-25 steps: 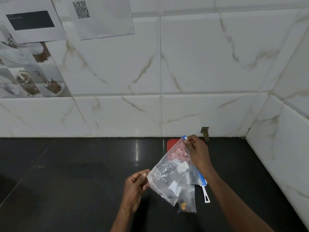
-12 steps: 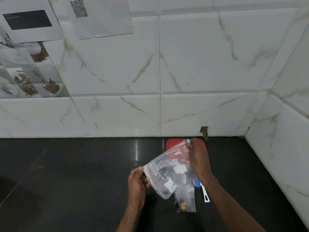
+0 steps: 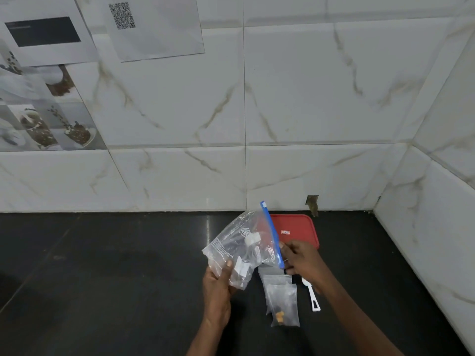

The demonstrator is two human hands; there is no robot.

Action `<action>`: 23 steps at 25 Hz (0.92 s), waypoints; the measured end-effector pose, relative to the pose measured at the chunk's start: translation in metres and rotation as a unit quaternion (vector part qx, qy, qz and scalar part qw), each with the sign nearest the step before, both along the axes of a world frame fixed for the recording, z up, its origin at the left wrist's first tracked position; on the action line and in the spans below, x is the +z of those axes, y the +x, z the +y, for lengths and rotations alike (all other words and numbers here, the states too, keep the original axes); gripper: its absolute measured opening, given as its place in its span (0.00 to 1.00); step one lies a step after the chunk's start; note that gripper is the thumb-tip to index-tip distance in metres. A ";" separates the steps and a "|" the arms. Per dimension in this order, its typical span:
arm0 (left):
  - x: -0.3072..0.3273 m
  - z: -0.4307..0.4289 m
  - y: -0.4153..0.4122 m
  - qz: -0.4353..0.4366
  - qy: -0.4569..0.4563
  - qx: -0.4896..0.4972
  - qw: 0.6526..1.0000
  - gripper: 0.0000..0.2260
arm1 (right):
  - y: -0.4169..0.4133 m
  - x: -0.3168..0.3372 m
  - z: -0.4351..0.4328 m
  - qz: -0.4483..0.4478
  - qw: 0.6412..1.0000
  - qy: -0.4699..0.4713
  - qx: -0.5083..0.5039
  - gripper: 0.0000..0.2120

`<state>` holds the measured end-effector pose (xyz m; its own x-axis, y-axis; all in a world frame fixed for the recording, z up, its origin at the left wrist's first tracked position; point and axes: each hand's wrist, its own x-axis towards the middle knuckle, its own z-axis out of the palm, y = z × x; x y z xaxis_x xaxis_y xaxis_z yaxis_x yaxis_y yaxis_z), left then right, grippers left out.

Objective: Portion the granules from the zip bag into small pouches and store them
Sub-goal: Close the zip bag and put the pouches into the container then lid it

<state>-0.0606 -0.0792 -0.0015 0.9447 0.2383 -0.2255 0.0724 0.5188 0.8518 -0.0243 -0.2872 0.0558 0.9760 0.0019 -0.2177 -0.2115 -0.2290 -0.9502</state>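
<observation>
Black counter (image 3: 102, 278), zip bag (image 3: 244, 250) in left hand (image 3: 218, 290)

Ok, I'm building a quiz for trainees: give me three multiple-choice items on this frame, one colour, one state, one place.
1. The zip bag's closure strip is: A green, B blue, C yellow.
2. The zip bag is: A lying untouched, B held by the left hand and right hand, C held by one hand alone.
3. The white scoop lies: A inside the bag, B in a hand, C on the counter, right of the small pouches.
Answers: B, the strip shows blue; B, the left grips a lower corner, the right pinches at the strip; C, its handle shows beside the pouches.
</observation>
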 end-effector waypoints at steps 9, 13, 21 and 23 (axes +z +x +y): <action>0.006 -0.012 0.011 -0.027 0.123 0.058 0.990 0.08 | -0.005 0.008 0.003 -0.009 0.981 0.155 -0.120 0.03; 0.012 0.007 0.024 -0.033 0.068 -0.017 0.997 0.16 | 0.005 0.028 -0.028 -0.031 0.970 0.182 -0.159 0.05; 0.020 -0.024 -0.010 -0.010 -0.118 -0.091 0.989 0.27 | -0.026 0.002 0.015 0.042 0.970 0.233 -0.061 0.08; 0.021 -0.027 -0.020 -0.041 -0.144 -0.087 0.985 0.28 | -0.033 -0.008 0.025 0.033 0.970 0.225 -0.084 0.06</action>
